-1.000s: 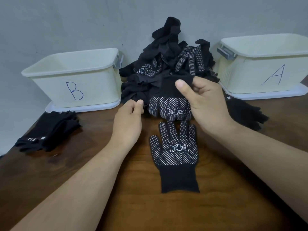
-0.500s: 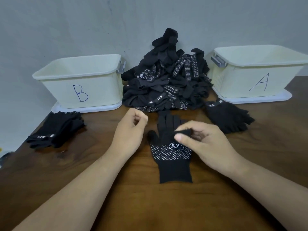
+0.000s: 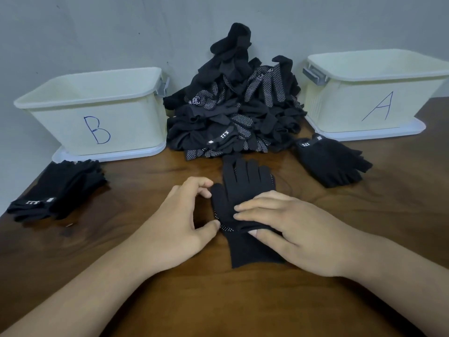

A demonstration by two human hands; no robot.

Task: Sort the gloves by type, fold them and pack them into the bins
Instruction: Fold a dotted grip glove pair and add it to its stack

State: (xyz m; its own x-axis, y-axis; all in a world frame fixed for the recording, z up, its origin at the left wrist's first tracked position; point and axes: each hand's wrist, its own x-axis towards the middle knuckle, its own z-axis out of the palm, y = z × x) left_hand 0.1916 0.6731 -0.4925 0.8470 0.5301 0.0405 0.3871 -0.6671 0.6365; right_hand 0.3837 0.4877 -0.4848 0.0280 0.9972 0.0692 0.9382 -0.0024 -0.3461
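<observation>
Centrally, a dotted black glove pair [image 3: 245,188] lies flat on the wooden table [image 3: 218,300], finger ends towards the top of the frame and cuff towards the bottom. White grip dots show along its left edge.

- Right hand [image 3: 291,229]: rests palm down on the pair. Its fingers [image 3: 257,207] are straight and press across the palm area. The thumb tip sits at the cuff, partly covered by a fabric edge.
- Left hand [image 3: 179,222]: fingers loosely curled. The thumb tip touches the left edge of the pair, and the index finger sits just beside the glove's thumb. No closed grip is visible.

Behind the pair, at centre top, an unsorted glove pile [image 3: 235,117] leans against the grey wall [image 3: 97,32]. It mixes dotted and plain black gloves.

Bin B [image 3: 60,122] stands at upper left, bin A [image 3: 340,113] at upper right. Both are cream plastic with a handwritten letter.

A stack of plain black gloves [image 3: 58,190] lies at the left edge, in front of bin B. A second black glove stack [image 3: 332,164] lies in front of bin A, right of the pile.
</observation>
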